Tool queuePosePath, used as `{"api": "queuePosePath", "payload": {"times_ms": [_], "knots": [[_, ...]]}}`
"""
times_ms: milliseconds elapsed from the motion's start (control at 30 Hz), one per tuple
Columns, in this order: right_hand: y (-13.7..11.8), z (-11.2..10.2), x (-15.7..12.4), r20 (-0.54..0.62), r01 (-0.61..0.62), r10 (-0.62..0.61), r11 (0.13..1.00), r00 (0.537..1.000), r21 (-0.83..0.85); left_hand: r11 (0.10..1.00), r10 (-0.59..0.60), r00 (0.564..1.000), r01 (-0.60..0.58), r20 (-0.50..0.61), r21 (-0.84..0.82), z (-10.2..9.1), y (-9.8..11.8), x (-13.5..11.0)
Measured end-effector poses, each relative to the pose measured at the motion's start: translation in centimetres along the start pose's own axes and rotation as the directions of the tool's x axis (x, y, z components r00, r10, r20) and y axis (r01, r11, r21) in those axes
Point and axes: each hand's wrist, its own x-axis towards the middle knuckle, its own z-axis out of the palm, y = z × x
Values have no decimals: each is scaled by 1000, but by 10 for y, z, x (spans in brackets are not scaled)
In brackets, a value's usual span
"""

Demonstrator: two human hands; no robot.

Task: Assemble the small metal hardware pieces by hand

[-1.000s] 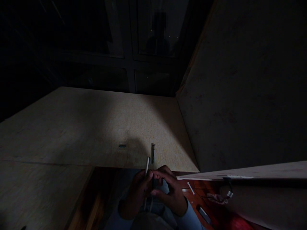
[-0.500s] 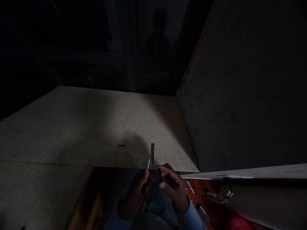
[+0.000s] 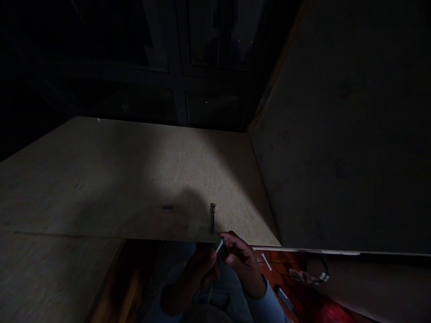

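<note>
In dim light both my hands meet just below the near edge of a pale wooden board [image 3: 134, 179]. My left hand [image 3: 198, 269] is curled round a thin white stick [image 3: 219, 246], of which only the tip shows. My right hand [image 3: 240, 262] pinches a small dark part that I cannot make out, right against that tip. A small metal fitting [image 3: 213, 217] stands on the board just above my fingers. Further left a short dark piece [image 3: 166, 207] lies flat on the board.
A second large panel [image 3: 336, 134] stands upright on the right, meeting the board at a corner. On the reddish floor [image 3: 303, 296] at the lower right lie a white stick [image 3: 267, 261], a dark tool [image 3: 284, 299] and a tangle of cord [image 3: 308, 276]. Dark windows fill the background.
Both hands have slipped lower and slightly right. The white stick, which stood well above my left fingers, now shows only its tip. The view has tilted a little.
</note>
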Motion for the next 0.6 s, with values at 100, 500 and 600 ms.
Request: {"api": "queuePosePath", "payload": {"times_ms": [100,500,600], "knots": [[4,-7,6,6,-19,19,1000,1000,-13,999,-16,998,13,60,41,-1,5,4],[8,-12,41,-3,-43,44,995,999,89,998,-62,997,63,-53,27,-10,16,42],[8,-10,47,25,-57,54,992,998,115,998,-64,988,64,-142,-10,-13,21,48]]}}
